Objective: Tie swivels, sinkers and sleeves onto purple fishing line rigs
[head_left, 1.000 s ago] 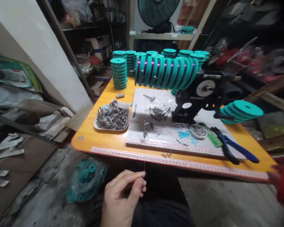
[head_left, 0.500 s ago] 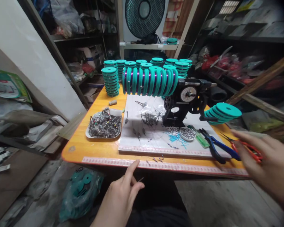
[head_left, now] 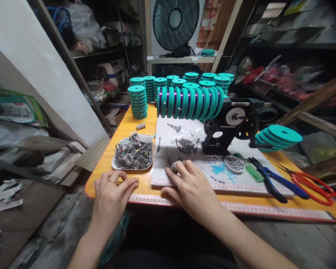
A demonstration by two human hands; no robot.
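Note:
My left hand [head_left: 112, 188] is closed in a pinch above the table's front left edge, below the tray of rigs. A thin, needle-like piece shows at its fingertips, too small to name surely. My right hand [head_left: 192, 186] rests palm down over the front of the white board [head_left: 162, 175]. Its thumb and index finger are apart; a greyish spot shows by the fingers, and what lies under them is hidden. Behind stands a black winding machine [head_left: 220, 138] carrying a row of teal foam spools [head_left: 190, 102] wound with purple line.
A tray of metal rigs [head_left: 133, 151] sits left. Rightward are a dish of small metal parts [head_left: 234, 164], blue cut tubes [head_left: 222, 170], a green-handled tool [head_left: 250, 168], blue pliers [head_left: 277, 181] and red scissors [head_left: 310, 183]. More teal spools [head_left: 137, 101] are stacked behind.
My right hand has come from beside the red scissors to the board's front, leaving them on the table. My left hand has moved left and up over the table edge. The view has shifted slightly.

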